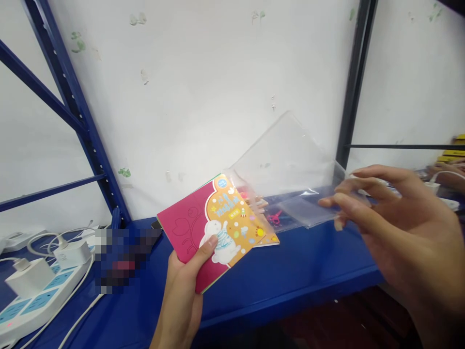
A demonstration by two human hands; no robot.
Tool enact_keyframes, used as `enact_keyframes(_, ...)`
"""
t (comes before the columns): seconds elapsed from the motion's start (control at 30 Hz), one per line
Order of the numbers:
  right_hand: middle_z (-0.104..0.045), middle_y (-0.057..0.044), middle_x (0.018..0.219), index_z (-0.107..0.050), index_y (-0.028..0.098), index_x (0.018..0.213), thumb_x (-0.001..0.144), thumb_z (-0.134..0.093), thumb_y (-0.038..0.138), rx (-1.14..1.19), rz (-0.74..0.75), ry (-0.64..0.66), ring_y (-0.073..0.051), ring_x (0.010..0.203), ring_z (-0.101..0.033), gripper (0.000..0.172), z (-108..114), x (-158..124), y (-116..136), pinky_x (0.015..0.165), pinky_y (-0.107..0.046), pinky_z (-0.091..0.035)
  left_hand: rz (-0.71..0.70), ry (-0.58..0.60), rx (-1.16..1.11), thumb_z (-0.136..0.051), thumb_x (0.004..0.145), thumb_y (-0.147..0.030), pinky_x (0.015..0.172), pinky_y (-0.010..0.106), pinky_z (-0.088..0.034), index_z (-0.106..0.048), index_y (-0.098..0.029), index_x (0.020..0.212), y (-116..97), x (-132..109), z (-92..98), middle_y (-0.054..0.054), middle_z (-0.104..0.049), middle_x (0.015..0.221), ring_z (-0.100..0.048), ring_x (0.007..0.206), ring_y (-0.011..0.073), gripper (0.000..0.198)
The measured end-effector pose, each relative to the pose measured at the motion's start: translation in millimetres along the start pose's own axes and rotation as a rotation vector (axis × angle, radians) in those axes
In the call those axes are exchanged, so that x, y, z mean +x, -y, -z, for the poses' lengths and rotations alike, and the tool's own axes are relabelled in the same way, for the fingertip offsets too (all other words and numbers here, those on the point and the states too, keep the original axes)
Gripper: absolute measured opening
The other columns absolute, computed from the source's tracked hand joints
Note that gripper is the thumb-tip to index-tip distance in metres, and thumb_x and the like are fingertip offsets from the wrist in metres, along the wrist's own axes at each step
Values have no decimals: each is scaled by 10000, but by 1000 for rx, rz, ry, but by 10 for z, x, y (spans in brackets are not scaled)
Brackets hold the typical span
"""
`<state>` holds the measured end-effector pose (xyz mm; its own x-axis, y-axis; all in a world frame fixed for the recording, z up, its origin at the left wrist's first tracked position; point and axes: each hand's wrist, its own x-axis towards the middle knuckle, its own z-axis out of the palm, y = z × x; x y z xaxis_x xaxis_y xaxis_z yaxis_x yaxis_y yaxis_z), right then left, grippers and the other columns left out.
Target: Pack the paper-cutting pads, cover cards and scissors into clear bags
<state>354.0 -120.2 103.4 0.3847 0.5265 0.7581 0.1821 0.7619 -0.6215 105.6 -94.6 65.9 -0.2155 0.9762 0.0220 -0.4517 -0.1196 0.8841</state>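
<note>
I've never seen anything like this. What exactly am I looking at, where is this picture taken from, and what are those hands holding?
No machine here: these are a person's own two bare hands, filmed by a camera worn on their head, looking forward and down. The left hand grips a pink and orange paper booklet with a cartoon white animal on its cover. The right hand is at the edge of a clear plastic sleeve. Beneath them runs a blue metal shelf. At its left end lie a white power strip and white charger plugs.
</note>
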Motion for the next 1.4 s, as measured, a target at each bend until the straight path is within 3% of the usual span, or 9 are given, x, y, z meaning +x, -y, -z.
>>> enact_keyframes(0.3,-675,-15,944,-714,323,1112,779,-875,288,121,-166,82,-221,866,-743,371,20,13,-99,535,-208,-566,-48,-99,-84,-753,836,-58,700,267,-675,-698,-186,1307,-21,-4,-97,115,-798,1151,-801,934,253,491)
enact_keyframes(0.5,-643,-2,904,-736,340,1132,789,-867,363,95,-231,96,-207,883,-731,368,15,62,-180,557,-205,-543,64,-56,-122,-732,857,-78,735,267,-672,-670,-190,1350,-28,-17,-83,124,-786,1185,-801,934,245,509)
enact_keyframes(0.6,-658,-10,952,-741,357,1225,798,-850,444,1,-307,148,-222,932,-728,449,66,83,-248,612,-232,-557,104,-25,-130,-751,838,-85,745,291,-677,-656,-196,1370,-21,-3,-49,124,-785,1192,-801,932,259,551)
enact_keyframes(0.73,-769,-56,1037,-762,322,1220,812,-818,522,-150,-414,294,-275,972,-733,458,158,115,-332,722,-324,-606,91,0,-96,-786,803,-93,707,293,-678,-675,-197,1352,-41,-3,-24,119,-797,1154,-803,901,267,570)
enact_keyframes(0.8,-801,-70,1054,-777,304,1180,843,-778,549,-197,-457,419,-315,1048,-734,417,188,136,-344,869,-404,-615,54,11,-60,-809,782,-103,695,272,-670,-689,-190,1335,-64,-16,-26,117,-802,1130,-803,897,265,573)
enact_keyframes(0.9,-812,-64,1090,-774,312,1199,865,-744,567,-251,-483,588,-343,1176,-702,421,193,160,-324,1085,-484,-523,25,30,-14,-843,747,-128,686,267,-665,-706,-175,1313,-98,-33,-28,118,-809,1093,-803,903,281,585)
enact_keyframes(0.97,-809,-61,1120,-785,322,1175,851,-753,573,-255,-503,637,-351,1217,-684,411,177,166,-306,1107,-487,-509,20,39,6,-856,731,-142,692,286,-670,-713,-173,1302,-114,-37,-22,118,-813,1076,-803,904,296,589)
enact_keyframes(1.07,-814,-52,1102,-803,328,1092,843,-767,562,-219,-525,643,-336,1192,-700,344,157,168,-305,1067,-445,-541,26,37,28,-877,703,-152,741,324,-677,-719,-173,1291,-128,-34,-10,118,-816,1064,-803,906,308,609)
enact_keyframes(1.4,-817,-18,1025,-768,370,1148,894,-742,516,-177,-459,592,-269,1044,-746,294,194,185,-351,1039,-433,-550,25,61,61,-912,645,-147,771,371,-679,-725,-157,1278,-162,-4,39,118,-828,980,-809,841,320,660)
